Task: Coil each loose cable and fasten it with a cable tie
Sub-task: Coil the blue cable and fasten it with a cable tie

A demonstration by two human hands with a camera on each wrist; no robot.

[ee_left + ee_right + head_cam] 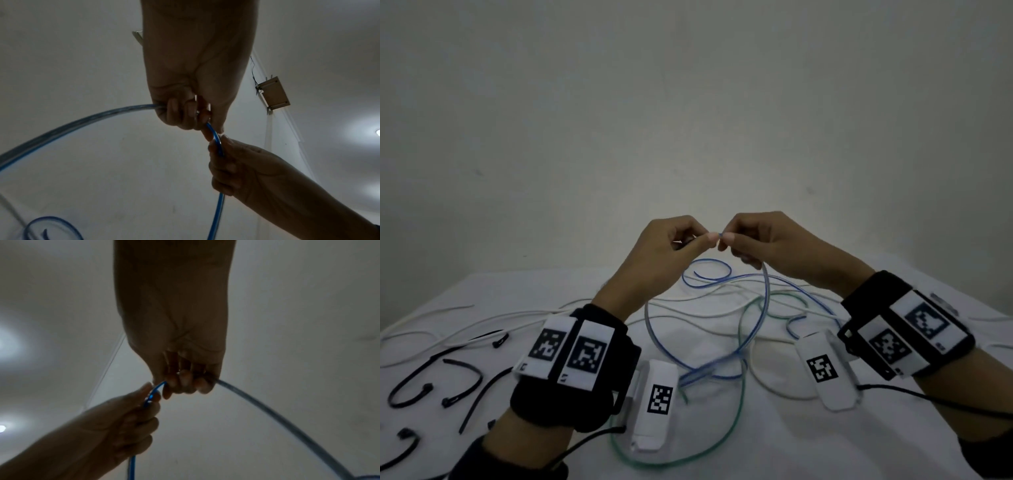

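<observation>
blue cable (758, 310) — pinched in both hands' grip, left hand (667, 255), right hand (767, 245) — loop hanging downward

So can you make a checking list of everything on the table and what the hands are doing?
Surface: white cloth-covered table.
Job's things: blue cable, its loop lifted; green cable and white cables lying loose; black cable ties at left.
Clutter: nothing seen.
Grippers: left hand and right hand both pinch the blue cable, fingers nearly meeting.
Cables: tangled, overlapping.
Surroundings: plain wall.
</observation>
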